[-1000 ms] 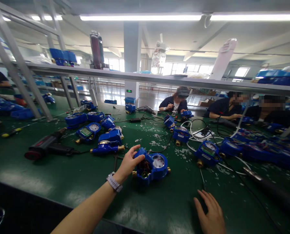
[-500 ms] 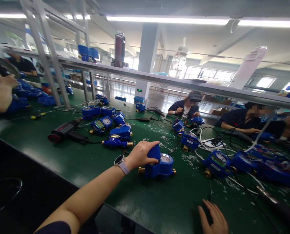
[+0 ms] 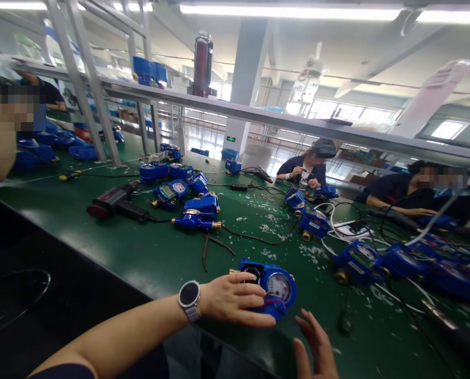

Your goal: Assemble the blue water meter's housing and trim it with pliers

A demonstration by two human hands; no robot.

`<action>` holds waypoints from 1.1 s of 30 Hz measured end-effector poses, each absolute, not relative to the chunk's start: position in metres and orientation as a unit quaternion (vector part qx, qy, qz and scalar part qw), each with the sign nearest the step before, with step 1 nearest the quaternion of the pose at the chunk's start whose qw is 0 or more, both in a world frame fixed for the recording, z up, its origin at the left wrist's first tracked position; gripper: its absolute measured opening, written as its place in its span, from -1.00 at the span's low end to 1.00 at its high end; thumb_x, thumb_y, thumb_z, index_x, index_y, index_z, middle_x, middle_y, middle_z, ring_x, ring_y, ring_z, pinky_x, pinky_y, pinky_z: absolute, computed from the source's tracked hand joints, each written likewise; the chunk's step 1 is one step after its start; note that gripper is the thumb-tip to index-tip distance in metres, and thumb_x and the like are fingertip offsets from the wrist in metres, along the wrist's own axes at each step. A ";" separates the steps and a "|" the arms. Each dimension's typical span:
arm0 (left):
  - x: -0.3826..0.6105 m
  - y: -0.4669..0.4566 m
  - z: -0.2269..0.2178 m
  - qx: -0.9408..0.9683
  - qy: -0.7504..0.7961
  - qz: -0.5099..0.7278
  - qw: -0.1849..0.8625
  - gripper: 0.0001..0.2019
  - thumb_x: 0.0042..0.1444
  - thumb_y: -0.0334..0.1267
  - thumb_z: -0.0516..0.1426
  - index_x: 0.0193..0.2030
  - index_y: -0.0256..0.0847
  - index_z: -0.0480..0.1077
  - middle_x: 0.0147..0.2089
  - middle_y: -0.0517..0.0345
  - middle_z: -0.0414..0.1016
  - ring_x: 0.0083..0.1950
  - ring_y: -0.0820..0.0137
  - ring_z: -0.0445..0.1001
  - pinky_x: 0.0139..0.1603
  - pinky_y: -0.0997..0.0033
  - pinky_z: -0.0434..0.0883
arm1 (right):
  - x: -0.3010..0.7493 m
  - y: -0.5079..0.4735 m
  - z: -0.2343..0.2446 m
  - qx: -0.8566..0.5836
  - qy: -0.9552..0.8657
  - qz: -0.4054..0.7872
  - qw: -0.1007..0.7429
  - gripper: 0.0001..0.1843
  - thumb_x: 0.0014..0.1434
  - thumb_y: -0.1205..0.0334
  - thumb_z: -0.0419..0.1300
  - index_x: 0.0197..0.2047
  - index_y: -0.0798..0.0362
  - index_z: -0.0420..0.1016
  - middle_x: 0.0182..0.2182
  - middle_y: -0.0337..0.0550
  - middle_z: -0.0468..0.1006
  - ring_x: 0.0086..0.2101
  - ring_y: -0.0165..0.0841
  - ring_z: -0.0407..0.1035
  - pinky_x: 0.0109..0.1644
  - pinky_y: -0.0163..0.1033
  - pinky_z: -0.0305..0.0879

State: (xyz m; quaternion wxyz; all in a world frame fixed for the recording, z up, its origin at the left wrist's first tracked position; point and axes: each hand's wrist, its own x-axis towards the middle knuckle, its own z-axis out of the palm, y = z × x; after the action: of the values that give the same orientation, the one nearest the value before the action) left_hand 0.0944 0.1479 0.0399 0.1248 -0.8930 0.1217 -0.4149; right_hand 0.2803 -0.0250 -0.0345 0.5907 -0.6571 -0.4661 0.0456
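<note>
My left hand (image 3: 235, 300), with a watch on its wrist, rests on the left side of a blue water meter (image 3: 272, 287) near the front edge of the green table (image 3: 148, 252). Its fingers curl round the meter's open housing, where red wires show. The meter's round dial faces up and toward me. My right hand (image 3: 316, 347) hovers just below and right of the meter, fingers apart, holding nothing.
Several more blue meters (image 3: 197, 213) lie in a cluster at mid-left, others (image 3: 357, 258) at the right among white and black cables. A black heat gun (image 3: 116, 202) lies at the left. White scraps litter the middle. Other people sit across the table and at far left.
My left hand has pulled the meter toward me and tipped it, so its dial now faces me. My right hand has lifted off the table and moved in beside it.
</note>
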 end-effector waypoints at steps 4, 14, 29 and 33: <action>0.087 0.131 0.022 -0.906 0.115 -0.396 0.092 -0.72 0.26 -0.29 0.09 0.09 0.03 0.38 -0.19 0.35 0.57 0.12 0.51 0.40 0.47 0.35 -0.21 | 0.256 -0.019 -0.021 -0.594 -0.610 -0.001 0.525 -0.37 0.30 0.04 0.15 0.34 -0.01 0.07 0.22 0.08 0.20 0.09 -0.03 0.25 0.11 0.10 0.27; 0.069 0.097 -0.013 -0.895 -0.147 -0.410 -0.097 -0.57 0.19 -0.28 0.11 0.21 -0.13 0.22 0.15 -0.07 0.36 0.23 0.18 0.28 0.30 -0.02 0.23 | 0.240 -0.034 -0.025 -0.615 -0.596 0.005 0.516 -0.41 0.28 0.12 0.20 0.29 0.03 0.12 0.14 0.07 0.29 0.11 -0.09 0.24 0.13 0.04 0.28; 0.073 0.130 -0.009 -0.919 -0.181 -0.336 -0.095 -0.76 0.22 -0.46 0.01 -0.07 -0.16 0.42 0.28 -0.04 0.26 0.31 0.20 0.21 0.30 0.00 0.22 | 0.227 -0.027 -0.034 -0.621 -0.586 0.011 0.520 -0.62 0.30 0.14 0.15 0.14 0.03 0.25 0.08 0.08 0.33 0.06 -0.08 0.28 0.08 0.09 0.27; 0.073 0.109 -0.011 -0.852 -0.217 -0.396 -0.263 -0.68 0.21 -0.44 -0.05 0.06 -0.19 0.34 0.17 -0.08 0.32 0.22 0.22 0.28 0.22 0.10 0.30 | 0.219 -0.029 -0.038 -0.622 -0.572 0.037 0.533 -0.65 0.31 0.18 0.12 0.13 0.01 0.24 0.15 0.09 0.27 0.11 -0.07 0.23 0.08 0.08 0.27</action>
State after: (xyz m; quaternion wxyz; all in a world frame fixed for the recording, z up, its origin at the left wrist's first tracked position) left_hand 0.0729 0.1088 -0.0115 -0.2633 -0.8524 -0.2174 -0.3960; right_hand 0.2193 -0.0289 -0.0377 0.5330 -0.6225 -0.5719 0.0366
